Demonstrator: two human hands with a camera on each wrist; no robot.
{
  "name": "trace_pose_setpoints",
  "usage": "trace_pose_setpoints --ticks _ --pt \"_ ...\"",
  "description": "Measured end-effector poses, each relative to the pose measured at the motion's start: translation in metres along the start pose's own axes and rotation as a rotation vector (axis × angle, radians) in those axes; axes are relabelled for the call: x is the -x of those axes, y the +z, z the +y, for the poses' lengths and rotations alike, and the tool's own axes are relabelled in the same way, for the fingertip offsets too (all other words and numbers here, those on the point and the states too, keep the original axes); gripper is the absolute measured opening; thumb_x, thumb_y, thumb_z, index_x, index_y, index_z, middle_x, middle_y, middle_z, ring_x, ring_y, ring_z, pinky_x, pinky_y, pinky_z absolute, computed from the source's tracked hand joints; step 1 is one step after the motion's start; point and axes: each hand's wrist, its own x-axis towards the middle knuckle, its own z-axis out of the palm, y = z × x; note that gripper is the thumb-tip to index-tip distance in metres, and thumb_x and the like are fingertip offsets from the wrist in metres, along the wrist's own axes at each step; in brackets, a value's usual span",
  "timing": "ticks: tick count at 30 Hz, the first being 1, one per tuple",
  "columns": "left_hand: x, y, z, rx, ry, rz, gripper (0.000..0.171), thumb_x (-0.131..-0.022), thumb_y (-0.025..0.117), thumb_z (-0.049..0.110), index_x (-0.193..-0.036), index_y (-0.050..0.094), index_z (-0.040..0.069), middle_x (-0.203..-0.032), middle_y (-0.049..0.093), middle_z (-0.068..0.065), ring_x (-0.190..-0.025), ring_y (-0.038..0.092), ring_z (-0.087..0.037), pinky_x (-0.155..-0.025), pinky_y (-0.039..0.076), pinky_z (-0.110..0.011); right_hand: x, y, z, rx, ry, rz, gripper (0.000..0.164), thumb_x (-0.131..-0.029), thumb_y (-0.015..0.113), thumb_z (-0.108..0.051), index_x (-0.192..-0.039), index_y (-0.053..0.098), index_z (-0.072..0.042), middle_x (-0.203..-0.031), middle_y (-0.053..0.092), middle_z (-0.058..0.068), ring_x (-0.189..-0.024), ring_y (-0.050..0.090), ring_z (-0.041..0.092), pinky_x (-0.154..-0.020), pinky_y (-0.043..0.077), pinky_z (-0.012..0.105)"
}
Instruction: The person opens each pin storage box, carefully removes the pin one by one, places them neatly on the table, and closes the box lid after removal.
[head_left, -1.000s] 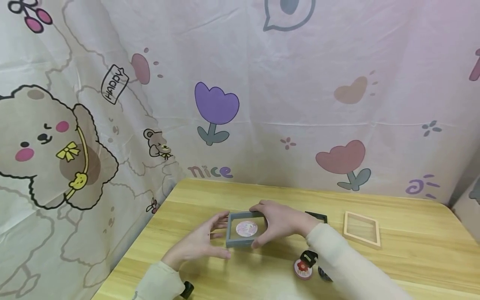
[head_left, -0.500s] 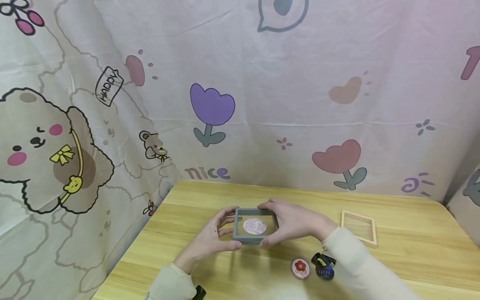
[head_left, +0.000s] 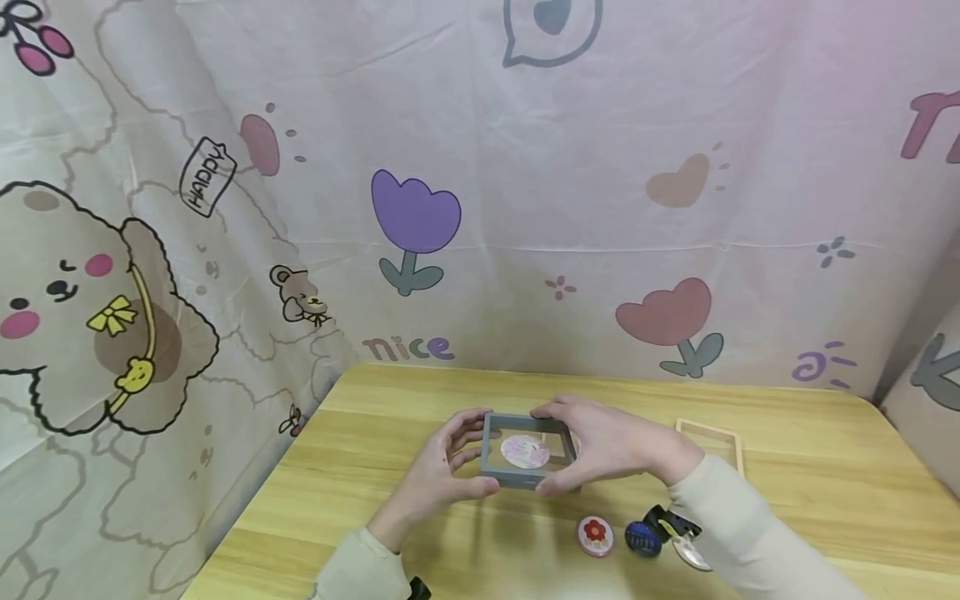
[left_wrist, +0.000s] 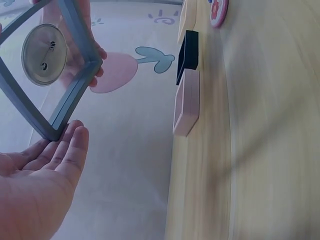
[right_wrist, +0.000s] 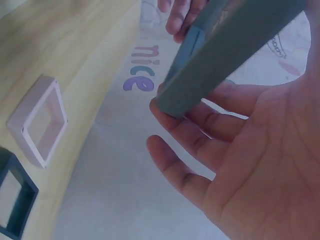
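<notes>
A grey display frame [head_left: 508, 477] with a clear film window is held above the table between both hands. A round pinkish pin badge [head_left: 525, 452] sits in the film; the left wrist view shows its metal back with the pin. My right hand [head_left: 611, 442] grips the right end, thumb along the front edge and fingers over the far edge. My left hand [head_left: 453, 462] holds the left end, its thumb at the front corner and fingertips against the far side. In the left wrist view, those fingers [left_wrist: 75, 150] reach out under the frame's corner.
On the table lie a red flower badge [head_left: 595, 535], a dark blue badge [head_left: 643, 539] and a pale badge [head_left: 692, 556] partly behind the right sleeve. A light wooden frame [head_left: 739, 454], a black frame [left_wrist: 190, 50] and a pink frame [left_wrist: 192, 100] stand farther back. A printed cloth hangs behind.
My left hand has closed in on the frame's left end, its thumb now at the corner. The view has turned slightly right, and the frame and both hands sit farther right in it.
</notes>
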Motion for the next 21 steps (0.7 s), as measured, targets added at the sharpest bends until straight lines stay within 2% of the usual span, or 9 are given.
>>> trace_pose_setpoints --ticks 6,13,21 --pt "0.0 0.005 0.0 -0.024 0.043 -0.03 0.098 -0.081 0.093 0.02 -0.159 0.04 -0.002 -0.151 0.056 -0.022 -0.14 0.054 -0.043 -0.117 0.051 -0.021 0.002 -0.003 -0.009 0.07 -0.023 -0.018 0.098 -0.076 0.081 -0.067 -0.148 0.062 -0.002 -0.131 0.065 0.005 -0.104 0.062 0.014 -0.089 0.058 0.03" --pt "0.003 0.011 0.0 -0.038 0.114 -0.039 0.098 -0.078 0.094 0.017 -0.159 0.041 -0.001 -0.152 0.057 -0.021 -0.138 0.058 -0.034 -0.119 0.05 -0.024 0.003 -0.007 -0.024 0.164 -0.01 -0.028 0.096 -0.072 0.081 -0.066 -0.145 0.065 -0.006 -0.124 0.066 -0.003 -0.095 0.058 0.008 -0.077 0.052 0.022" --pt "0.004 0.024 0.001 -0.051 0.161 -0.005 0.105 -0.071 0.093 0.006 -0.159 0.039 -0.003 -0.156 0.053 -0.021 -0.139 0.058 -0.016 -0.121 0.048 -0.024 0.011 -0.013 -0.032 0.324 -0.097 0.067 0.091 -0.064 0.084 -0.062 -0.135 0.071 -0.006 -0.115 0.066 -0.004 -0.093 0.057 0.005 -0.076 0.056 0.022"
